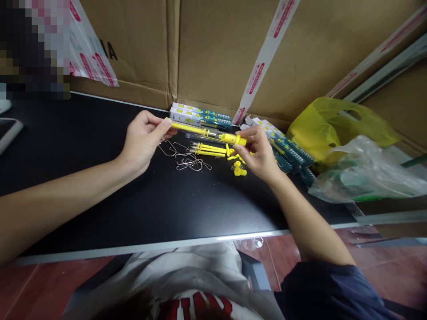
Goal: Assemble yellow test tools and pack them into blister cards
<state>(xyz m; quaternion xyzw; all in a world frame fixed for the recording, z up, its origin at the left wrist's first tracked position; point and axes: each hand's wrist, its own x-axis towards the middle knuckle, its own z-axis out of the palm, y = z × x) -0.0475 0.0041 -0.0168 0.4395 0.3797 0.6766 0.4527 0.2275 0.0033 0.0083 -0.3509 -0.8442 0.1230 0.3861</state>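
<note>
Above the table, a slim yellow plastic rod (188,129) with a metal section is held level between both hands. My left hand (142,142) pinches its left end between thumb and fingers. At the other end, my right hand (258,153) is closed on a yellow plastic end piece (238,139) with a clear tube-like part beside it. Whether the two pieces are joined, I cannot tell. Below lie bent metal wire hooks (190,164), several yellow rods with metal tips (210,151) and small yellow plastic parts (239,170).
Printed slim boxes (200,116) stack at the table's back, with more boxes (287,144) at the right. A yellow plastic bag (313,129) and a clear bag (367,173) lie beyond them. Taped cardboard (216,53) stands behind the black table (187,213). A white-edged device (10,133) lies far left.
</note>
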